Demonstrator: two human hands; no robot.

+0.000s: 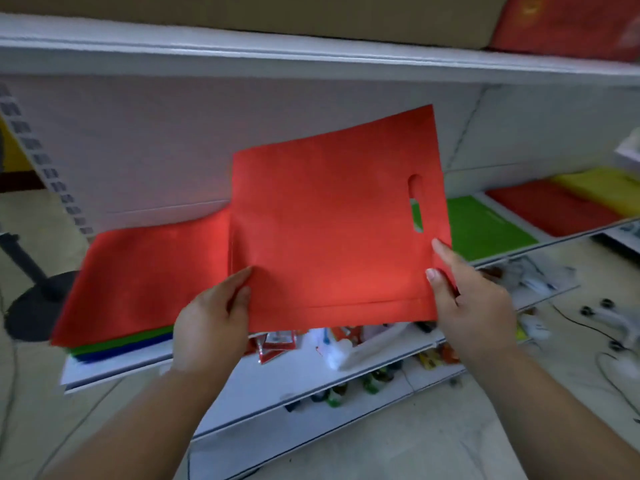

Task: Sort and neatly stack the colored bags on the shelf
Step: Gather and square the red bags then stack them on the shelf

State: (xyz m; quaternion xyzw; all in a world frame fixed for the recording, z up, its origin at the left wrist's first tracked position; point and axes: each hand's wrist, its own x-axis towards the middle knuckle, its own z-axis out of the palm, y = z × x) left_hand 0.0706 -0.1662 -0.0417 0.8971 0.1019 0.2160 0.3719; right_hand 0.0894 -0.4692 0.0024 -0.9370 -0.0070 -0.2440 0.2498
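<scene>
A flat red bag (332, 223) with a cut-out handle slot is held up in front of the white shelf (114, 370). My left hand (214, 320) pinches its lower left corner, thumb on top. My right hand (467, 292) pinches its lower right edge below the slot. On the shelf to the left lies a stack with a red bag (149, 275) on top and green and blue bags (121, 346) under it. Further right on the shelf lie a green bag (485, 226), another red bag (550, 209) and a yellow bag (602, 192).
An upper shelf (311, 60) carries a cardboard box (277, 12) and a red item (571, 26). Lower shelves hold several small packets and bottles (346, 344). A black stand base (38, 303) sits on the floor at left; cables and small things (602, 317) lie on the floor at right.
</scene>
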